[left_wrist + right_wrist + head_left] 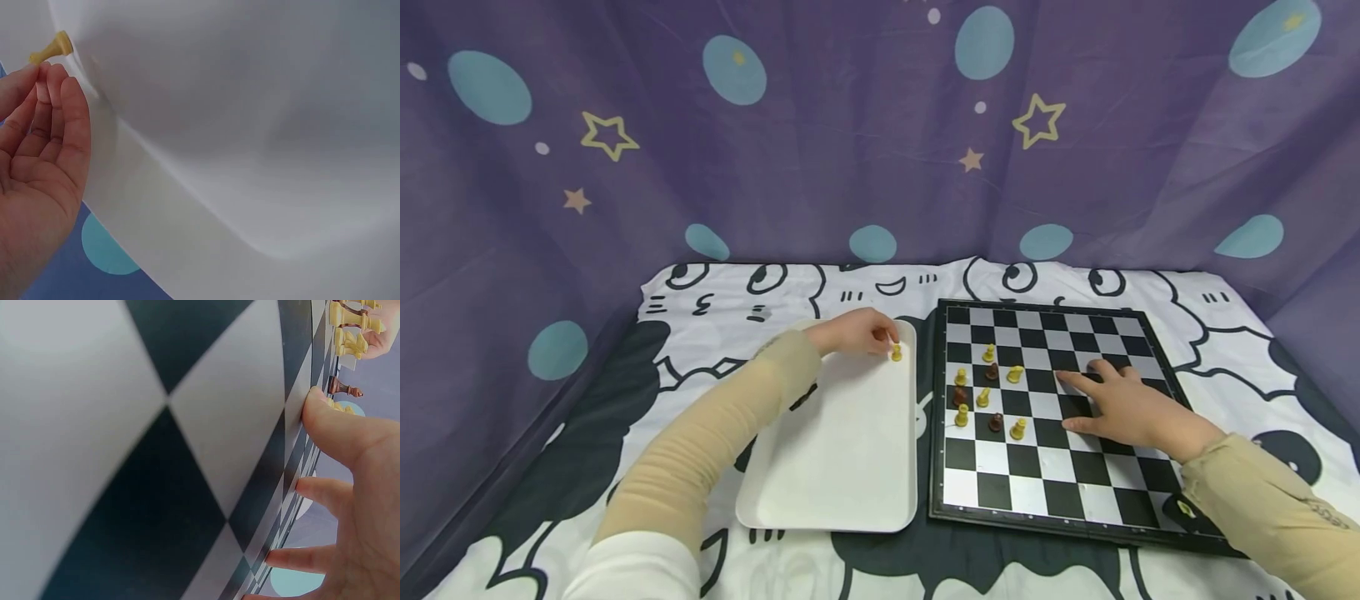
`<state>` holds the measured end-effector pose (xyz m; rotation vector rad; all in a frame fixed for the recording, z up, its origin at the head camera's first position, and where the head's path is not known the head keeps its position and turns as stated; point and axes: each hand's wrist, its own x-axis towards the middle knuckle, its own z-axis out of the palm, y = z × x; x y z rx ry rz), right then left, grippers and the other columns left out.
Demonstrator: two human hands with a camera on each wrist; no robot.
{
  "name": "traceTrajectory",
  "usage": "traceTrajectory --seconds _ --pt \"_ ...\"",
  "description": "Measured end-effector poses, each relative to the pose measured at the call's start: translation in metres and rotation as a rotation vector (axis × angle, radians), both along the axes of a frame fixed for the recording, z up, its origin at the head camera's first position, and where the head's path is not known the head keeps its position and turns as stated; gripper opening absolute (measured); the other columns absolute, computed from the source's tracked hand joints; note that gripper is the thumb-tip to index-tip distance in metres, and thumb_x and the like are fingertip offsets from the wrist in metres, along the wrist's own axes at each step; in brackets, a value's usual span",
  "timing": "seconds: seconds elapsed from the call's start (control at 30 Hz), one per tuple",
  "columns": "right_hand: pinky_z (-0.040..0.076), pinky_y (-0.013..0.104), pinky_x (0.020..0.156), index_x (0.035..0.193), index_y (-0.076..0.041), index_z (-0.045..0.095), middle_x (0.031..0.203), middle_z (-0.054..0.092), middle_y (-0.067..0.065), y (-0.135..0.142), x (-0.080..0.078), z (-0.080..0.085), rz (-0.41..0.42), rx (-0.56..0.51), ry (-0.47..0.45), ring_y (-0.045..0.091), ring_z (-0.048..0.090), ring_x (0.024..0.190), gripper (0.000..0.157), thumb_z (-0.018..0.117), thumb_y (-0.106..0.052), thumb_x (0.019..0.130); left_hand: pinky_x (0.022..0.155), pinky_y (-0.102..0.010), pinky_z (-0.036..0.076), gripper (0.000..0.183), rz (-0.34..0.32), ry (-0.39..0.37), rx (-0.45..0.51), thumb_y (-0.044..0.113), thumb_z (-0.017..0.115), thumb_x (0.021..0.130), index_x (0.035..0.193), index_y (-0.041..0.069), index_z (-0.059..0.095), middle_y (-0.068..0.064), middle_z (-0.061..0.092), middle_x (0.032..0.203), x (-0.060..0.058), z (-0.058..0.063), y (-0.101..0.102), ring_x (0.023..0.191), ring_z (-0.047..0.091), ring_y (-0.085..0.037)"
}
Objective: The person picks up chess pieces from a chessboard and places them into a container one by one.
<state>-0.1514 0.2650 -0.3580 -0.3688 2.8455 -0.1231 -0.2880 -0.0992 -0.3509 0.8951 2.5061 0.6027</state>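
My left hand [856, 332] pinches a small yellow chess piece [55, 47] by its top, with the base pointing away from the fingers. In the head view this piece is over the far right corner of a white tray [850, 467]; whether its base touches the tray I cannot tell. My right hand [1131, 410] rests on the right half of a black-and-white chessboard [1060, 498], fingers spread and fingertips on the squares. On the board's left side stand several yellow pieces [1018, 429], with three dark brown pieces [996, 422] among them.
Tray and board lie side by side with a narrow gap between them. Under both is a white cloth [790, 567] with black cartoon drawings. Behind hangs a purple curtain [850, 150] with stars and blue spots.
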Motion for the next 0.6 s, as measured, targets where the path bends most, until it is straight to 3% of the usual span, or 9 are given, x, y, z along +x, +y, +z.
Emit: traceTrajectory --seconds 0.37,0.6 --pt "0.046 0.064 0.069 0.140 -0.017 0.045 0.133 0.036 0.032 0.000 0.001 0.000 -0.001 -0.002 -0.010 0.057 0.042 0.106 0.084 0.059 -0.069 0.076 0.073 -0.023 0.043 0.023 0.028 0.008 0.006 0.004 0.057 0.088 0.109 0.002 0.066 -0.007 0.064 0.091 0.001 0.012 -0.006 0.079 0.051 -0.013" --pt "0.046 0.064 0.070 0.140 -0.017 0.045 0.133 0.036 0.032 0.000 0.000 -0.001 -0.008 0.013 -0.005 0.056 0.042 0.106 0.083 0.059 -0.069 0.076 0.065 -0.021 0.042 0.023 0.062 -0.046 0.049 0.004 0.056 0.091 0.112 -0.001 0.064 -0.005 0.061 0.083 0.002 0.020 -0.006 0.072 0.051 -0.010"
